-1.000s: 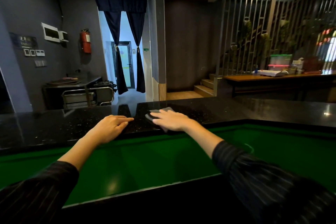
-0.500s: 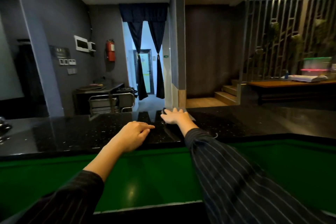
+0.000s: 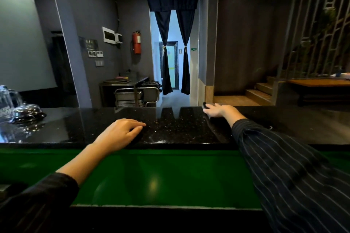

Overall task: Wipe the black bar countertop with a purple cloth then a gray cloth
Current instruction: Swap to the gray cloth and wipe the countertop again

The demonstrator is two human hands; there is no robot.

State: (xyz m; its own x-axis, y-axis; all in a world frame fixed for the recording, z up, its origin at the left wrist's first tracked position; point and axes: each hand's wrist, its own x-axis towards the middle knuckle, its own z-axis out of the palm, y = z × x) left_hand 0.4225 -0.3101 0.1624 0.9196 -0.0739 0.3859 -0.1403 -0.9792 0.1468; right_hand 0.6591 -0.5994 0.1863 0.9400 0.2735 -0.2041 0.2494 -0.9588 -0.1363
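Note:
The black speckled bar countertop [image 3: 170, 128] runs across the middle of the view. My right hand [image 3: 219, 110] is stretched out to the counter's far edge and presses flat on a gray cloth [image 3: 205, 105], of which only a dark corner shows past the fingers. My left hand [image 3: 123, 132] rests on the counter's near edge with loosely bent fingers and holds nothing. I see no purple cloth in view.
Upturned glasses [image 3: 7, 104] and a glass dome [image 3: 28, 112] stand on the counter at the far left. A green lower worktop [image 3: 151, 176] lies below the counter on my side. Beyond the bar are a steel cart [image 3: 136, 96], curtains and wooden steps [image 3: 259, 92].
My right hand has slid the cloth from the near-middle of the counter to its far edge, arm stretched out. The left hand stays on the near edge. The view has turned left.

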